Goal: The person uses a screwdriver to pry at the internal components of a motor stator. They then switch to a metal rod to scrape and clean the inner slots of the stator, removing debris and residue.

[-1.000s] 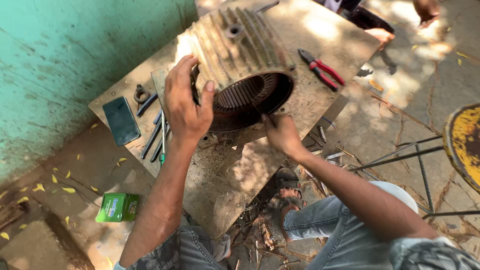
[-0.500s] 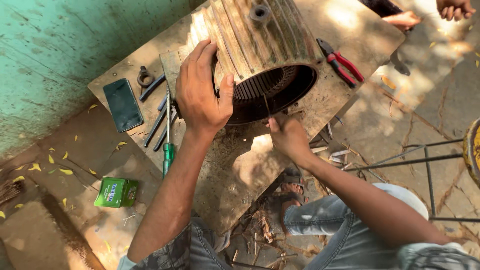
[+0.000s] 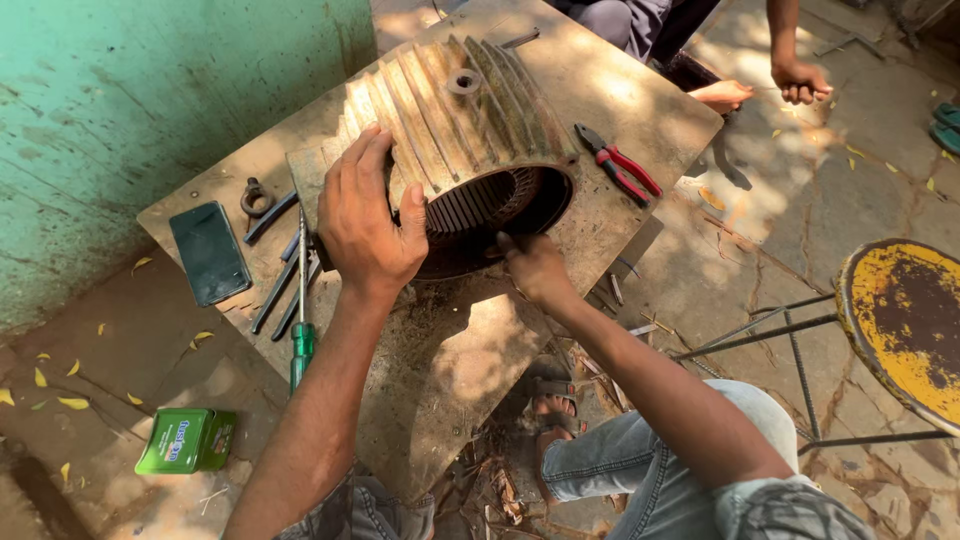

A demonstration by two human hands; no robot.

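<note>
Two hands on the ribbed motor housing (image 3: 460, 120), which lies on its side at mid-surface (image 3: 620, 90). Left hand (image 3: 365, 225): grip spread flat over the housing's near rim. Right hand (image 3: 535, 268): fingers pinched together at the open mouth; contents not discernible. Red pliers (image 3: 620, 165) just right of housing; green-handled screwdriver (image 3: 300, 310) and phone (image 3: 208, 252) left of it.

From my feed I see a worn teal wall (image 3: 150, 110) on the left, its paint scuffed and stained. Below lies a cracked stone floor (image 3: 790, 210), dappled with sunlight and shade, with yellow leaves (image 3: 72, 403) scattered at the left. A low, weathered wooden table (image 3: 450, 370) fills the middle. At the right stands a rusty yellow stool (image 3: 905, 320) on thin metal legs.
</note>
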